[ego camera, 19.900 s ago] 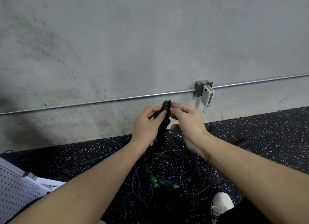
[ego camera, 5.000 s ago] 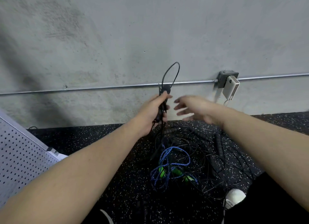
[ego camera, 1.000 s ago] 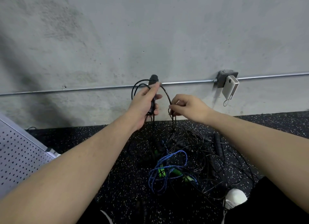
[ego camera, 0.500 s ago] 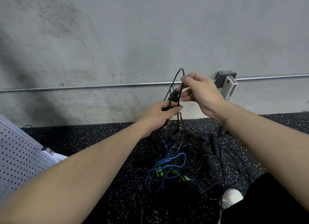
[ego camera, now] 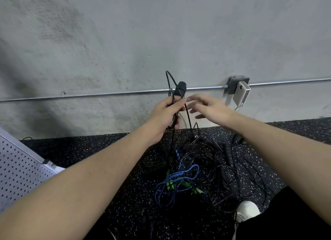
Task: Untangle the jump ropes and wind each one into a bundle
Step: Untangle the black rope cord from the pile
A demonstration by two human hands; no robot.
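Your left hand (ego camera: 165, 114) hides most of the black handle (ego camera: 180, 89) its fingers curl round, while your blurred right hand (ego camera: 208, 108) hovers beside, fingers spread.

Both forearms are bare, with black trousers (ego camera: 295, 220) and a white shoe (ego camera: 248, 211).
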